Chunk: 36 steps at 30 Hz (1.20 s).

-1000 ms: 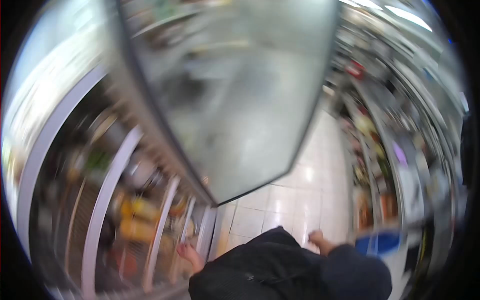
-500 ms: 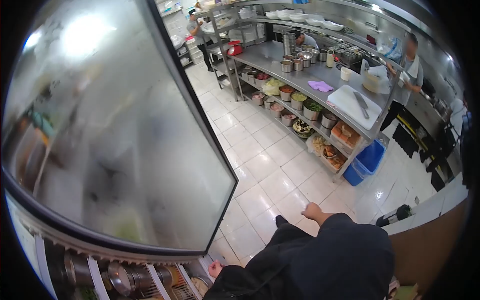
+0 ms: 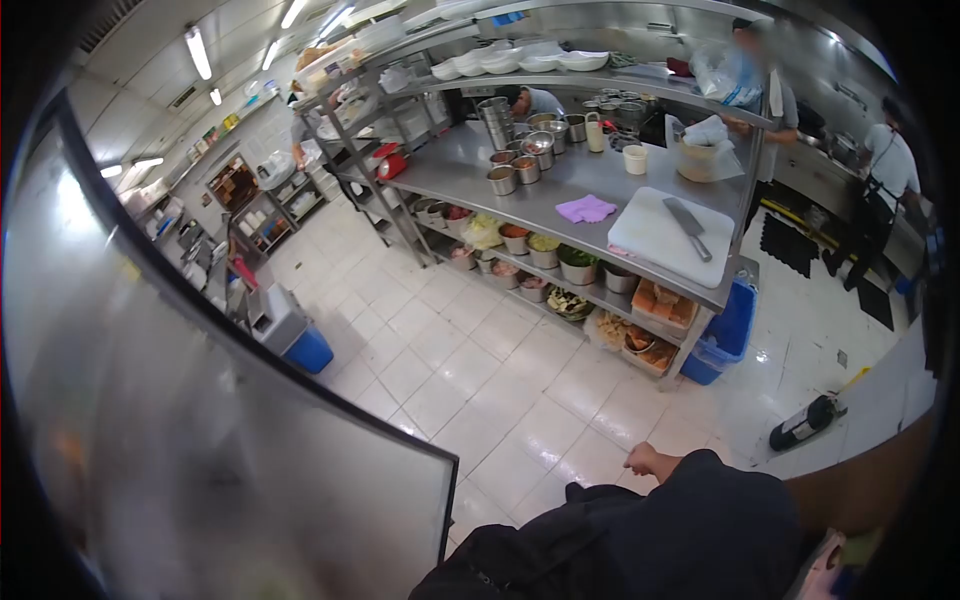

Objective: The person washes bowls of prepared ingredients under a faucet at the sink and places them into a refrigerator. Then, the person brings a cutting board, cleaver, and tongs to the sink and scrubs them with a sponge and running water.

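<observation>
My right hand [image 3: 652,462] hangs low in front of my dark clothing, above the tiled floor. Its fingers are curled in and nothing shows in them. My left hand is out of view, below or behind my dark sleeve. At the left, a glass door [image 3: 250,470] with a black frame stands open on a slant, its pane fogged. Farther ahead, a steel worktable [image 3: 450,165] carries a white cutting board [image 3: 650,240] with a large knife [image 3: 686,228] lying on it. Beside the board lies a purple cloth [image 3: 586,209]. My hand touches none of these.
Under the table, shelves hold several steel pots of food and a bread tray [image 3: 662,302]. A blue bin [image 3: 728,330] stands at the table's right end. A black cylinder [image 3: 803,424] lies by the low white wall. Several people work behind the table, one in an apron [image 3: 885,165].
My view has swung upward and left, showing more ceiling and the far room. The door now appears lower and at a steeper slant. My left hand and the fridge shelves have left view.
</observation>
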Tool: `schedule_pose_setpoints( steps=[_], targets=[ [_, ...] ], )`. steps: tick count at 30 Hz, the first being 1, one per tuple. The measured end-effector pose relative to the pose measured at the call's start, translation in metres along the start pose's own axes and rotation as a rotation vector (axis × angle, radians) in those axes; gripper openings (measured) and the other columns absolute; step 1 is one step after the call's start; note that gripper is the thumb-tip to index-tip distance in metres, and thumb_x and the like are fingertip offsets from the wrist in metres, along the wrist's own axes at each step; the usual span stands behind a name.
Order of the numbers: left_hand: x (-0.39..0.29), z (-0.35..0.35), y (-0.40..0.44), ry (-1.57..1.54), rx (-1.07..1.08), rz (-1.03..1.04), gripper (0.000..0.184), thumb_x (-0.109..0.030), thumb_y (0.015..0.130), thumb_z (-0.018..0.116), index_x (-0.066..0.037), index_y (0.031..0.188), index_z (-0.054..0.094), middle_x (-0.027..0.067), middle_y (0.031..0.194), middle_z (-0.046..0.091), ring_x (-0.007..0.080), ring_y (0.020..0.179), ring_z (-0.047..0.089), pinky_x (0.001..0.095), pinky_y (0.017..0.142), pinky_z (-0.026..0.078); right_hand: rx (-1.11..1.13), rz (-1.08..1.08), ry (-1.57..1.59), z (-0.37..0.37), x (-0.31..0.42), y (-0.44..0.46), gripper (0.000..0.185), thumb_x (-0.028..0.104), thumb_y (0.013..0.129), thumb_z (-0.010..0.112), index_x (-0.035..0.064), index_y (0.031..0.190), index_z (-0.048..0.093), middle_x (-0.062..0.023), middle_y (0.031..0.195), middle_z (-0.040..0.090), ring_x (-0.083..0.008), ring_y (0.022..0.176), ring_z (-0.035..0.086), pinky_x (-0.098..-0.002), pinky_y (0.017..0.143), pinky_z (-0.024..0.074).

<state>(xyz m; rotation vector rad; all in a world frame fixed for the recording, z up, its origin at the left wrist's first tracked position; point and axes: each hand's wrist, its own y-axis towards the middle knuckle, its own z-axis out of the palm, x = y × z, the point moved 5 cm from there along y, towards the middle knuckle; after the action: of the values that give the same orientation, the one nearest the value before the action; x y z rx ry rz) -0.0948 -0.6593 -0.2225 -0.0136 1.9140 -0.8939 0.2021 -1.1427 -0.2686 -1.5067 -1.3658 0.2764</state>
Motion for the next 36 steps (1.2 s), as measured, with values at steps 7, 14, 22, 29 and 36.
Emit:
schedule_pose_setpoints(
  steps=[7, 14, 22, 29, 36],
  targets=[
    [-0.103, 0.095, 0.053, 0.226, 0.156, 0.078, 0.002, -0.002, 0.079, 0.06, -0.002, 0.081, 0.062, 0.0123, 0.064, 0.06, 0.02, 0.053, 0.059, 0.0315, 0.048, 0.048, -0.108, -0.615, -0.651, -0.059, 0.099, 0.054, 0.032, 0.028, 0.076, 0.076, -0.0026, 0.078, 0.07, -0.0133, 0.065, 0.064, -0.0231, 0.049, 0.061, -0.0362, 0.047, 0.0503],
    [-0.131, 0.144, 0.124, 0.469, 0.241, 0.036, 0.004, -0.002, 0.079, 0.06, -0.001, 0.082, 0.062, 0.0125, 0.064, 0.061, 0.02, 0.053, 0.059, 0.0315, 0.049, 0.048, -0.16, -0.112, -0.064, -0.102, 0.153, 0.089, 0.035, 0.03, 0.077, 0.075, -0.0037, 0.077, 0.069, -0.0151, 0.064, 0.063, -0.0228, 0.048, 0.06, -0.0368, 0.046, 0.0494],
    [-0.137, 0.191, 0.263, 0.833, 0.411, 0.126, 0.006, -0.003, 0.079, 0.06, -0.001, 0.083, 0.064, 0.0126, 0.064, 0.061, 0.02, 0.054, 0.059, 0.0314, 0.049, 0.048, -0.231, 0.204, 0.476, -0.165, 0.132, 0.096, 0.016, 0.017, 0.081, 0.071, 0.0032, 0.08, 0.064, -0.0082, 0.06, 0.058, -0.0181, 0.048, 0.057, -0.0339, 0.042, 0.0479],
    [-0.332, 0.315, 0.296, 0.665, 0.442, 0.122, 0.013, -0.008, 0.08, 0.061, 0.001, 0.088, 0.066, 0.0085, 0.066, 0.063, 0.0179, 0.054, 0.06, 0.0297, 0.046, 0.046, -0.62, 0.193, 0.92, -0.197, 0.145, 0.107, 0.011, 0.012, 0.082, 0.068, 0.0056, 0.09, 0.065, -0.0052, 0.066, 0.057, -0.0162, 0.052, 0.056, -0.0305, 0.043, 0.0451],
    [-0.4, 0.45, 0.358, 0.575, 0.497, 0.368, 0.009, -0.011, 0.08, 0.064, -0.004, 0.085, 0.066, 0.0068, 0.069, 0.062, 0.0149, 0.064, 0.061, 0.0304, 0.052, 0.048, -1.103, -0.291, 0.485, -0.261, 0.241, 0.14, 0.025, 0.02, 0.083, 0.072, 0.0008, 0.07, 0.063, -0.0062, 0.06, 0.058, -0.0135, 0.053, 0.052, -0.0308, 0.051, 0.0425]
  ],
)
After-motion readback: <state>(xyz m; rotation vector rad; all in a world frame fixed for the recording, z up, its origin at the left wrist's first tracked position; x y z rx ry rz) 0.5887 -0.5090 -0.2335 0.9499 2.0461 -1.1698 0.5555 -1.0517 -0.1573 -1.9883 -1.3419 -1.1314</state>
